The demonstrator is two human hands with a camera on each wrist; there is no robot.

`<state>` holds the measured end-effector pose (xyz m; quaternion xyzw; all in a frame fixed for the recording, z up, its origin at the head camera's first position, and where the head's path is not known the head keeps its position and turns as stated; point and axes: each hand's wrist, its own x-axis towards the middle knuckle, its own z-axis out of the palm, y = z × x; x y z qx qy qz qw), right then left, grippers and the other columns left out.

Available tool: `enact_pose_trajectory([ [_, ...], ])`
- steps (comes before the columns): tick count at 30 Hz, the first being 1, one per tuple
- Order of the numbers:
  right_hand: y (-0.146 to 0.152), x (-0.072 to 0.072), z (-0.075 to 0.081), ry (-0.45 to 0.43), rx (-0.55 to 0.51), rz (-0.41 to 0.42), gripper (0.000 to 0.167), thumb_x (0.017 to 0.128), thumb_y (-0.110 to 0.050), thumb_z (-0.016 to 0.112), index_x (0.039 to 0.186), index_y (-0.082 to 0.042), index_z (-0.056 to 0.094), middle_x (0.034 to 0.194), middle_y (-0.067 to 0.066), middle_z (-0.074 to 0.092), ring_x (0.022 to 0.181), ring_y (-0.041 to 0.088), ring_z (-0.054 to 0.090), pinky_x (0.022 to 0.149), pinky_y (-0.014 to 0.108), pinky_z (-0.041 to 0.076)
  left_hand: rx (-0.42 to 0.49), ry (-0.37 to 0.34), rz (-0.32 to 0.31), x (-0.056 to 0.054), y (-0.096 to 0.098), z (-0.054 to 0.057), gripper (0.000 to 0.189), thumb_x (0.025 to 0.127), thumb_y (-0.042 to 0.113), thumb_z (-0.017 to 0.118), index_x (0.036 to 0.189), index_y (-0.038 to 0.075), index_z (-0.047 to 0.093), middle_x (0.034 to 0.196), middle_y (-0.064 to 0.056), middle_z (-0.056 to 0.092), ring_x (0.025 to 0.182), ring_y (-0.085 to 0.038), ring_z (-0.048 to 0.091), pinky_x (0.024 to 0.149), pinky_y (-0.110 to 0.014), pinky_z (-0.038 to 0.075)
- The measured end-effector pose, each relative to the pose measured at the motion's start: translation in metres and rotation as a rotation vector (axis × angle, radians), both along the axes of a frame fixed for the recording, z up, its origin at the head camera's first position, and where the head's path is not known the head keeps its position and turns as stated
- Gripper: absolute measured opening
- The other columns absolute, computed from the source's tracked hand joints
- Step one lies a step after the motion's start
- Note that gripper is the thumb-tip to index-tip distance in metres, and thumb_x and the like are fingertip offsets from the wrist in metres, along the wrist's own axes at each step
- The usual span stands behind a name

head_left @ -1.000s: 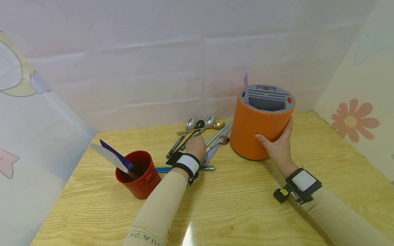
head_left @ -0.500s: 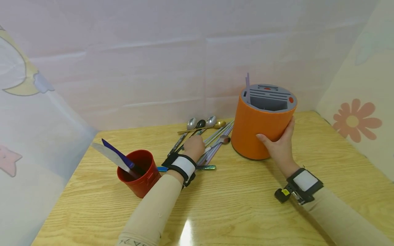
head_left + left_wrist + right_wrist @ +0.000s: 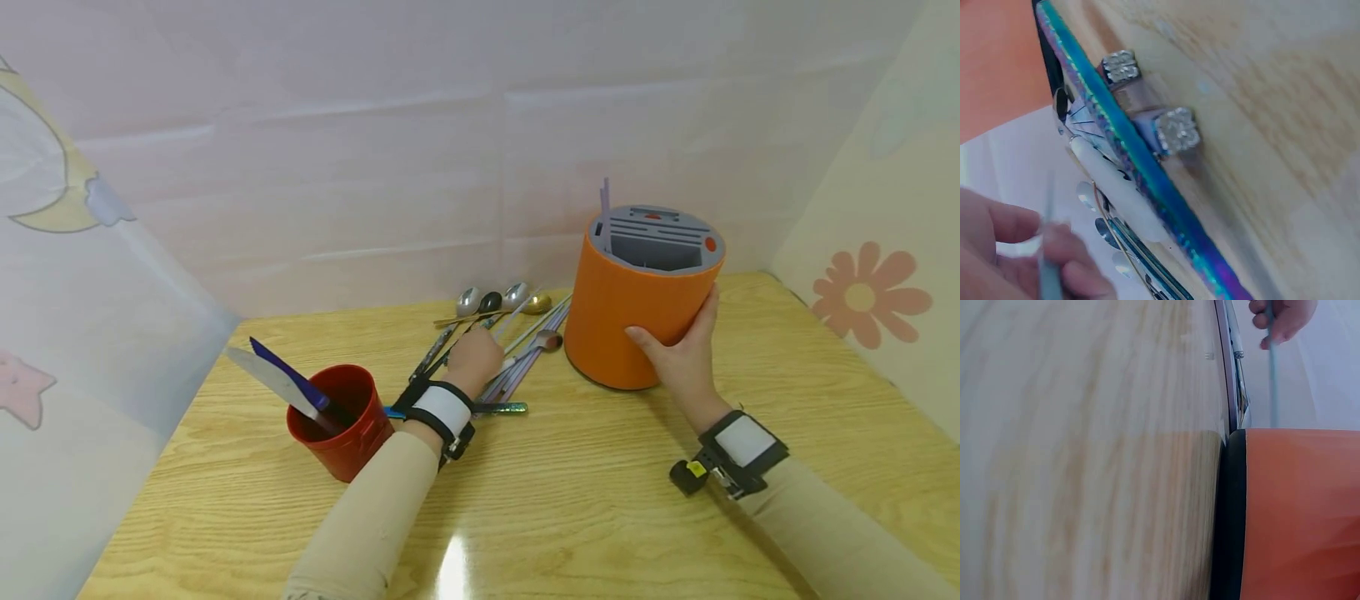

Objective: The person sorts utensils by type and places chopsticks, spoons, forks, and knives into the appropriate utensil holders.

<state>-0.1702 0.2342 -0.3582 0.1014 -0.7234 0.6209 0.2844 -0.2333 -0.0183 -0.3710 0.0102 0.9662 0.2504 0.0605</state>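
My left hand (image 3: 476,360) pinches a thin pale chopstick (image 3: 1273,381) over the pile of cutlery. In the left wrist view the chopstick blurs between thumb and fingers. Below and around that hand lie spoons (image 3: 517,295), more chopsticks (image 3: 525,377), and a teal-purple knife or handle (image 3: 1141,159). My right hand (image 3: 684,362) grips the lower right side of an orange utensil holder (image 3: 622,317), its thumb across the front and other fingers partly hidden behind. The holder leans a little toward me. Two lilac chopsticks (image 3: 606,212) stand in its grey slotted top.
A red cup (image 3: 341,446) to the left holds a purple knife (image 3: 288,372) and a silver knife (image 3: 270,377), both leaning left. The wooden table (image 3: 570,517) ends at a pale wall sheet (image 3: 375,208) behind the cutlery.
My left hand has lifted a chopstick out of the pile, its far end now rising above the spoons. My right hand and the orange holder keep nearly the same place.
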Motion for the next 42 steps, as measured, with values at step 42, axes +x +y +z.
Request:
enact_pose_trajectory([
  [42,0.002,-0.003,-0.002,0.045,0.004,0.036,0.101,0.081,-0.008,0.078,0.154,-0.014,0.007,0.152,0.004,0.023,0.132,0.021,0.029,0.111,0.03,0.023,1.135,0.573,0.005,0.033,0.037,0.046,0.022,0.096,0.01,0.061,0.11,-0.008,0.065,0.098,-0.012,0.061,0.086,-0.014,0.057,0.075,-0.022,0.048],
])
